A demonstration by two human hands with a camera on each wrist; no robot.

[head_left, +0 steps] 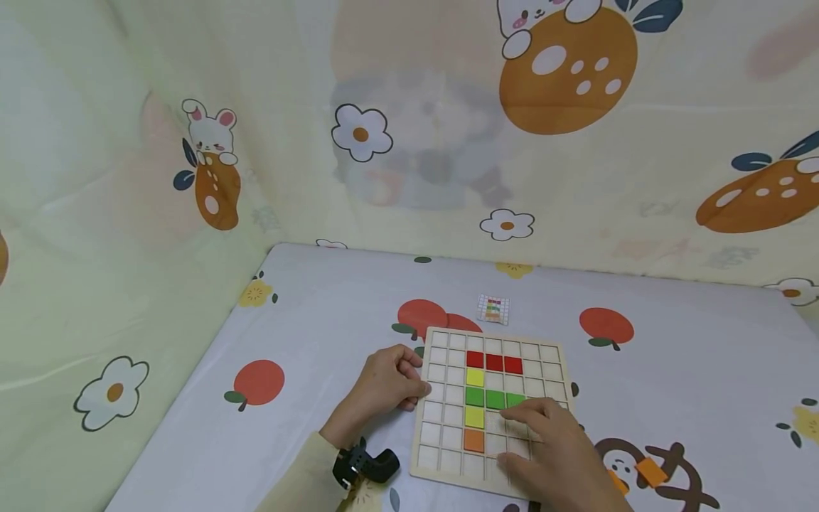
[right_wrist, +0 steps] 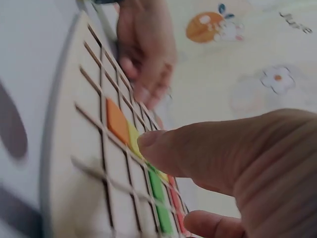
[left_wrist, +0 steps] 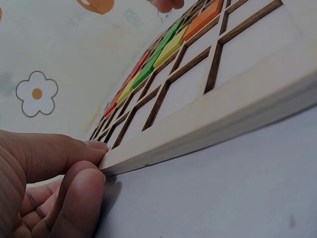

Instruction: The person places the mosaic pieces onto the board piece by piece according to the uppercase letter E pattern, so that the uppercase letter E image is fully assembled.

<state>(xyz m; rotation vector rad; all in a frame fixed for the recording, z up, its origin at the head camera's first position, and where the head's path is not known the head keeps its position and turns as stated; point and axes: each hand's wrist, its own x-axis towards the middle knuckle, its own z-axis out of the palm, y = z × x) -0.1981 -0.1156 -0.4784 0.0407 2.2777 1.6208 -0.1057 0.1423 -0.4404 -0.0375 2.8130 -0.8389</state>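
A square wooden grid board (head_left: 431, 412) lies on the table. My left hand (head_left: 384, 380) grips its left edge, with thumb and index finger at the rim in the left wrist view. Over the board's lower right hovers my right hand (head_left: 553, 444), thumb and index finger spread apart, nothing visible between them. Its index fingertip is by the right end of a green row (head_left: 495, 399). Above that row sit a yellow tile (head_left: 475, 377) and a row of red tiles (head_left: 495, 363). Another yellow tile (head_left: 474, 417) and an orange tile (head_left: 473, 440) fill squares below.
Behind the board lies a small pattern card (head_left: 493, 309) with a coloured grid. Loose orange tiles (head_left: 651, 471) lie on the printed tablecloth to the right of my right hand. A printed fabric curtain (head_left: 435, 227) stands behind the table and at its left.
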